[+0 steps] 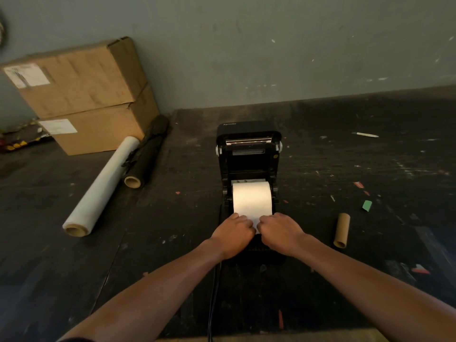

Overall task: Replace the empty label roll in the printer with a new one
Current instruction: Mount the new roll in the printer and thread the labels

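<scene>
A black label printer [249,154] stands on the dark table with its lid tilted up and back. A full white label roll [252,198] sits in its open bay. Its loose end [255,222] hangs toward me over the front. My left hand [232,234] pinches that end on its left side, and my right hand [278,233] pinches it on the right. Both hands sit close together at the printer's front, with their fingertips hidden by curled knuckles. A bare brown cardboard core [341,230] lies on the table to the right of the printer.
Two stacked cardboard boxes [81,95] stand at the back left against the wall. A long white film roll [101,186] and a black roll [146,154] lie beside them. A black cable [213,299] runs toward me from the printer. Paper scraps dot the table at right.
</scene>
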Demonstrator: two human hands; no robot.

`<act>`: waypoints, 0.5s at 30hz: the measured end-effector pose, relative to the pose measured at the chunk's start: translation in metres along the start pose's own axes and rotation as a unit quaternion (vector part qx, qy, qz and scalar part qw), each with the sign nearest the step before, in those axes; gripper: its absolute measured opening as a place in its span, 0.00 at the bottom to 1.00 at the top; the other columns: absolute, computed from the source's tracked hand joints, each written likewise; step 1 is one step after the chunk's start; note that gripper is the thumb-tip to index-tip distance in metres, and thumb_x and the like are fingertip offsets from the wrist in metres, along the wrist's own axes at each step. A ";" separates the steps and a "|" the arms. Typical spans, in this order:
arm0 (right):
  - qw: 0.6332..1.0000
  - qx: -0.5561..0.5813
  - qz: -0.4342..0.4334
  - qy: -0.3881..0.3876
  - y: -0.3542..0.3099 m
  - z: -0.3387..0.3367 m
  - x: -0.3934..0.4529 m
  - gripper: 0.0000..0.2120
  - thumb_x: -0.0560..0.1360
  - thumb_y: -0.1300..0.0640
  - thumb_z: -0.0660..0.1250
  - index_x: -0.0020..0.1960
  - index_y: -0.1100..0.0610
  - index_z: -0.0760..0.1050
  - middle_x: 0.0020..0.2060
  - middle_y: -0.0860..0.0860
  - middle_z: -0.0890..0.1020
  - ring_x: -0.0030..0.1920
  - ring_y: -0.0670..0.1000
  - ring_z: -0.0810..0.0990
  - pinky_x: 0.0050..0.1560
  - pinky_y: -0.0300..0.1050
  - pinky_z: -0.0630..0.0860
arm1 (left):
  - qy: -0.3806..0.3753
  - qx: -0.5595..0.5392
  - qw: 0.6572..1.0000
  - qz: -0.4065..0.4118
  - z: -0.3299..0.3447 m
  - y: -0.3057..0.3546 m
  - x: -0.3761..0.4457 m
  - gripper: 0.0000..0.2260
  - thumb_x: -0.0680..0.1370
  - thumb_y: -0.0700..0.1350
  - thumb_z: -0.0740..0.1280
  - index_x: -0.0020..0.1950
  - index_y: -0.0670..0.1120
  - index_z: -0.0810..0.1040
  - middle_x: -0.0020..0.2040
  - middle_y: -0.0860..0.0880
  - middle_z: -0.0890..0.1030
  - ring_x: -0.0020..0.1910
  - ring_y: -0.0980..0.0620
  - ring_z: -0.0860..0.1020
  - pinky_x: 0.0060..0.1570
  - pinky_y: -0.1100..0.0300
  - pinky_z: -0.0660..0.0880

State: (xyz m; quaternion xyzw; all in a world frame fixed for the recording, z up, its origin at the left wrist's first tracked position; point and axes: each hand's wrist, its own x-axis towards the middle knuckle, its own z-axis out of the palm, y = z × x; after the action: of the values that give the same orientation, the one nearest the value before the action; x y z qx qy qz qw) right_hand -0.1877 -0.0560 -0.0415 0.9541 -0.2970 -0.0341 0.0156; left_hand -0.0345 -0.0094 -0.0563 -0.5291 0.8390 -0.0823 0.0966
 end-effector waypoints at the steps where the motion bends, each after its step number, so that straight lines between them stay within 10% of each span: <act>1: 1.000 0.005 0.006 0.003 -0.001 0.001 -0.002 0.10 0.78 0.57 0.59 0.52 0.60 0.77 0.50 0.56 0.79 0.48 0.54 0.78 0.51 0.48 0.72 | -0.002 0.002 1.000 0.000 -0.001 0.001 -0.002 0.12 0.79 0.38 0.62 0.61 0.42 0.78 0.57 0.42 0.78 0.58 0.44 0.74 0.61 0.52 0.66; 15: 0.998 -0.006 0.045 0.035 -0.016 0.010 -0.024 0.10 0.78 0.58 0.59 0.56 0.59 0.74 0.53 0.56 0.77 0.52 0.54 0.77 0.55 0.48 0.70 | 0.014 0.020 0.998 -0.050 -0.004 0.023 -0.020 0.11 0.80 0.39 0.61 0.60 0.40 0.77 0.58 0.41 0.78 0.59 0.43 0.74 0.60 0.51 0.66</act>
State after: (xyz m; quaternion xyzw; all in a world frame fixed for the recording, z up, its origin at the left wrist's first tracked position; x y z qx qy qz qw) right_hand -0.1995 -0.0294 -0.0508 0.9405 -0.3383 -0.0022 0.0330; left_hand -0.0475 0.0188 -0.0568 -0.5676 0.8107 -0.1113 0.0909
